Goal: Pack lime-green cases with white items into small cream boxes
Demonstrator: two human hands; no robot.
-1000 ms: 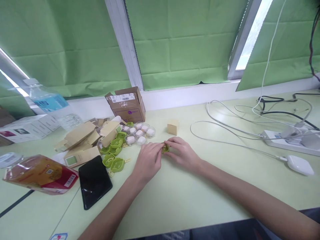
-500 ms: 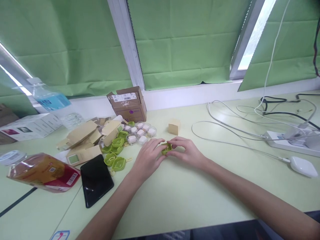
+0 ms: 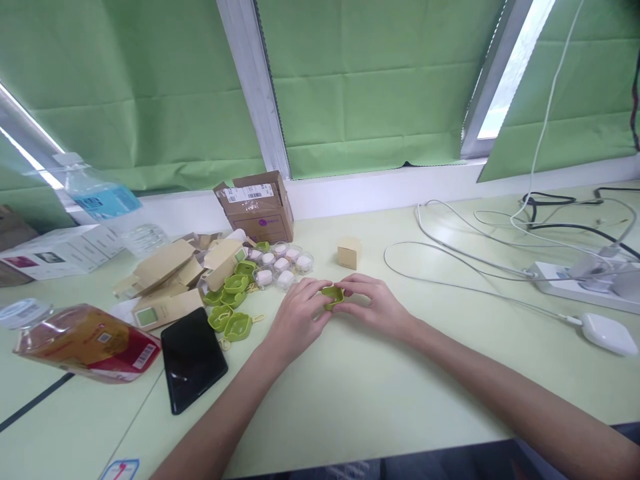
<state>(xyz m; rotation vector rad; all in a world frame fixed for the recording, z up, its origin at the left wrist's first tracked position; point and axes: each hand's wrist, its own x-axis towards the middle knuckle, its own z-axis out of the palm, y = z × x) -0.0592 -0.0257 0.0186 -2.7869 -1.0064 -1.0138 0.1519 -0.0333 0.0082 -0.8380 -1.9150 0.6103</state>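
Note:
Between the fingertips of both hands, just above the table, is a small green case [image 3: 332, 298] with a hollow inside. My left hand [image 3: 299, 319] pinches its left side, thumb below and fingers above. From the other side my right hand [image 3: 376, 304] grips it with thumb and fingers. More green cases [image 3: 238, 327], some with yellowish loops, lie to the left of my left hand. Behind them sit clear plastic cups [image 3: 283, 265] with pale pink-white contents. A small tan box [image 3: 349, 253] stands beyond my hands.
Opened cardboard packaging [image 3: 165, 270], a black tablet [image 3: 193, 360] and a drink bottle [image 3: 90, 343] lie left. A brown carton [image 3: 257, 208] and a water bottle [image 3: 107, 203] are at the back. White cables [image 3: 450, 250], a power strip [image 3: 560, 280] and a white charger [image 3: 607, 333] are right.
The green case has tilted slightly between my fingers, so more of its hollow inside shows. Both hands stay in nearly the same place.

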